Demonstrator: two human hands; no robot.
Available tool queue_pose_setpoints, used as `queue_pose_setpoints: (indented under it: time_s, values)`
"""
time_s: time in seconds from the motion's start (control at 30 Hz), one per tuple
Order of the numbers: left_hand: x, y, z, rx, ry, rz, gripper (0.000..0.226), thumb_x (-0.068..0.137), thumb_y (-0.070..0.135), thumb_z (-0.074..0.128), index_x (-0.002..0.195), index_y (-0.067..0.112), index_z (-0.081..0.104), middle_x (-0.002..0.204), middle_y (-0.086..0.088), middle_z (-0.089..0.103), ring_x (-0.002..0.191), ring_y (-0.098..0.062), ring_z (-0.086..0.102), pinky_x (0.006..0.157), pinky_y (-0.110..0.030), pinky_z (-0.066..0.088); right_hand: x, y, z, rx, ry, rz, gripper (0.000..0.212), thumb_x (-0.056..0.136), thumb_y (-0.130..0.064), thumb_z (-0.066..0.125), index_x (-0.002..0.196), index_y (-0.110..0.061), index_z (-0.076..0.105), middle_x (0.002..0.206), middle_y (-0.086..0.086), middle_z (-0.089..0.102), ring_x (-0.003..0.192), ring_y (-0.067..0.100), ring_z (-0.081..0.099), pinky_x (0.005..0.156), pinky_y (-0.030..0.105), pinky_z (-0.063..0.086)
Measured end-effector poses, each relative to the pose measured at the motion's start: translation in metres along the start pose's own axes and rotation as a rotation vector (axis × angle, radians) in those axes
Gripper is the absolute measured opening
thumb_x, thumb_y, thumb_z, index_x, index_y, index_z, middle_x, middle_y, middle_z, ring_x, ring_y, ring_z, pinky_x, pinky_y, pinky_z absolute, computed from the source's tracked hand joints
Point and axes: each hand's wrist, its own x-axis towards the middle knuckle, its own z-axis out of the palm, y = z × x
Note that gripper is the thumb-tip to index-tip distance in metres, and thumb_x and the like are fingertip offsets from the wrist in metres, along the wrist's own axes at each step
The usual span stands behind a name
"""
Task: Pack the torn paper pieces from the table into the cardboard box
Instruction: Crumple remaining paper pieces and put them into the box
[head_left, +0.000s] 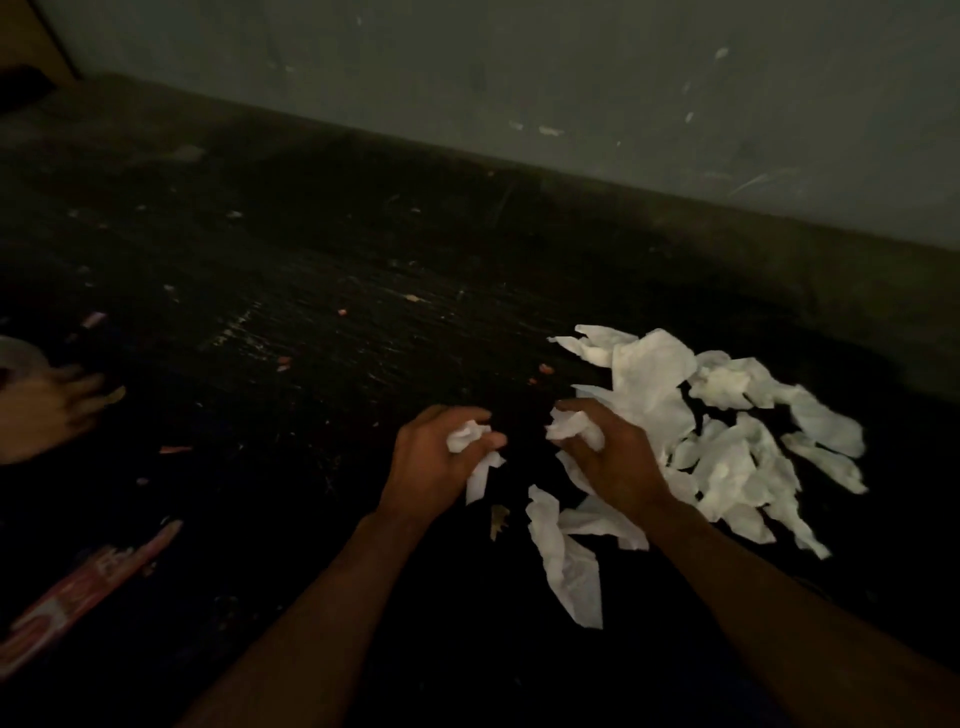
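Head view: the left hand (431, 460) curls tightly round a crumpled scrap (469, 435); the right hand (615, 460), close beside it, pinches a second scrap (571, 428); most torn paper pieces (727, 447) lie heaped just beyond the right hand on the table (311, 312); no cardboard box is visible, so packing seems barely begun.

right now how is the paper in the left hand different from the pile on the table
The wad is gripped in the left hand; the pile lies loose on the table. The wad is crumpled tight with a strip hanging down; the pile is spread in flatter torn pieces. The wad is far smaller than the pile. Both are white paper.
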Motion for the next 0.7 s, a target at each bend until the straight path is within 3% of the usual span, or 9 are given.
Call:
queue_pose_setpoints:
  time_s: [0.07, 0.2, 0.27, 0.33, 0.4, 0.5, 0.6, 0.7]
  values:
    - [0.0, 0.024, -0.001, -0.05, -0.013, 0.01, 0.038, 0.071, 0.036, 0.081, 0.106, 0.024, 0.072, 0.1, 0.008, 0.067, 0.091, 0.005, 0.06, 0.082, -0.006, 0.044, -0.007, -0.015, -0.023, 0.018, -0.013, 0.048, 0.035, 0.081, -0.029, 0.075, 0.115, -0.026, 0.065, 0.109, -0.011, 0.065, 0.104, 0.003, 0.058, 0.087, 0.005, 0.039]
    - [-0.001, 0.065, 0.002, -0.011, -0.036, 0.119, 0.054, 0.069, 0.042, 0.081, 0.117, 0.023, 0.066, 0.107, 0.009, 0.065, 0.098, 0.001, 0.059, 0.084, -0.003, 0.04, -0.022, -0.034, -0.071, -0.055, 0.079, 0.082, 0.026, 0.084, -0.041, 0.068, 0.102, -0.024, 0.061, 0.095, -0.012, 0.06, 0.09, 0.005, 0.055, 0.077, 0.013, 0.034]
    - [-0.002, 0.085, 0.009, 0.033, -0.052, 0.181, 0.053, 0.07, 0.045, 0.078, 0.117, 0.023, 0.066, 0.108, 0.011, 0.063, 0.1, 0.0, 0.057, 0.086, -0.004, 0.039, -0.028, -0.036, -0.094, -0.169, 0.151, 0.07, 0.044, 0.087, -0.049, 0.059, 0.114, -0.014, 0.062, 0.104, 0.0, 0.064, 0.097, 0.016, 0.058, 0.08, 0.02, 0.034]
    - [-0.004, 0.105, 0.019, 0.038, -0.076, 0.22, 0.054, 0.071, 0.049, 0.076, 0.117, 0.022, 0.066, 0.112, 0.008, 0.064, 0.103, -0.002, 0.057, 0.091, -0.013, 0.042, -0.038, -0.033, -0.12, -0.234, 0.19, 0.042, 0.058, 0.084, -0.06, 0.049, 0.113, -0.012, 0.062, 0.108, 0.006, 0.066, 0.097, 0.02, 0.059, 0.081, 0.026, 0.039]
    - [-0.006, 0.129, 0.033, 0.002, -0.074, 0.264, 0.055, 0.069, 0.05, 0.077, 0.114, 0.019, 0.068, 0.111, 0.004, 0.067, 0.103, -0.005, 0.059, 0.093, -0.018, 0.044, -0.05, -0.031, -0.152, -0.248, 0.224, -0.015, 0.044, 0.086, -0.056, 0.05, 0.099, -0.016, 0.062, 0.094, 0.0, 0.063, 0.084, 0.013, 0.056, 0.073, 0.026, 0.038]
    - [-0.01, 0.176, 0.061, -0.057, -0.06, 0.361, 0.056, 0.067, 0.051, 0.076, 0.11, 0.015, 0.07, 0.108, 0.003, 0.068, 0.099, 0.0, 0.058, 0.091, -0.009, 0.041, -0.074, -0.029, -0.208, -0.285, 0.272, -0.107, 0.017, 0.089, -0.044, 0.058, 0.085, -0.029, 0.052, 0.079, -0.012, 0.051, 0.071, 0.003, 0.048, 0.061, 0.019, 0.031]
    - [-0.019, 0.237, 0.096, -0.087, -0.078, 0.44, 0.061, 0.067, 0.054, 0.072, 0.115, 0.016, 0.068, 0.109, 0.003, 0.066, 0.1, -0.001, 0.058, 0.089, -0.004, 0.039, -0.104, -0.017, -0.269, -0.361, 0.346, -0.161, 0.022, 0.089, -0.036, 0.062, 0.078, -0.03, 0.045, 0.075, -0.012, 0.045, 0.067, 0.005, 0.042, 0.059, 0.02, 0.024]
    - [-0.038, 0.299, 0.143, -0.137, -0.117, 0.478, 0.064, 0.068, 0.054, 0.073, 0.121, 0.019, 0.064, 0.116, 0.005, 0.064, 0.106, -0.006, 0.059, 0.093, -0.015, 0.044, -0.14, 0.005, -0.337, -0.395, 0.416, -0.169, 0.026, 0.088, -0.035, 0.062, 0.071, -0.033, 0.044, 0.072, -0.015, 0.043, 0.065, -0.001, 0.041, 0.061, 0.01, 0.029]
